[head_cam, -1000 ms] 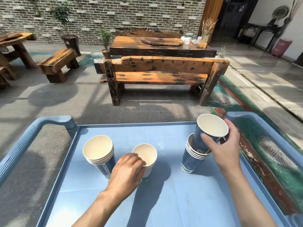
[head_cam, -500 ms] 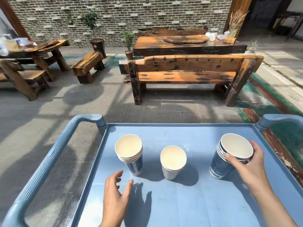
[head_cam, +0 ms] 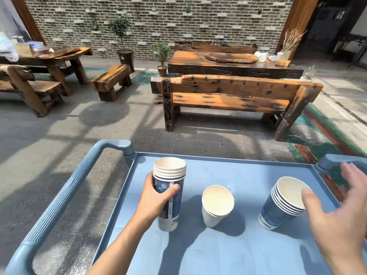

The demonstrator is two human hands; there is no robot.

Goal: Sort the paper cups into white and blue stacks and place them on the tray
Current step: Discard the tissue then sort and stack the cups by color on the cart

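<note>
My left hand (head_cam: 156,197) wraps around a nested stack of blue-printed cups (head_cam: 169,192), thumb across the front and the other fingers hidden behind it; whether the base rests on the blue tray (head_cam: 228,253) or hangs just above it I cannot tell. My forearm runs up from the bottom edge of the frame at a slant. My right hand (head_cam: 341,213) is spread wide and grips nothing, palm toward the second blue stack (head_cam: 282,205), the thumb in front of its top rim; contact there is unclear, and the fingertips blur near the tray's right handle (head_cam: 337,159). That second stack stands on the tray, leaning toward the right in this wide view. Between the two blue stacks a white cup (head_cam: 216,207) stands on the tray; a second rim line below its lip suggests more than one nested, though the count is hard to read. The tray's near edge is cut off by the frame. A wooden bench (head_cam: 234,96) stands on the paved floor beyond.
</note>
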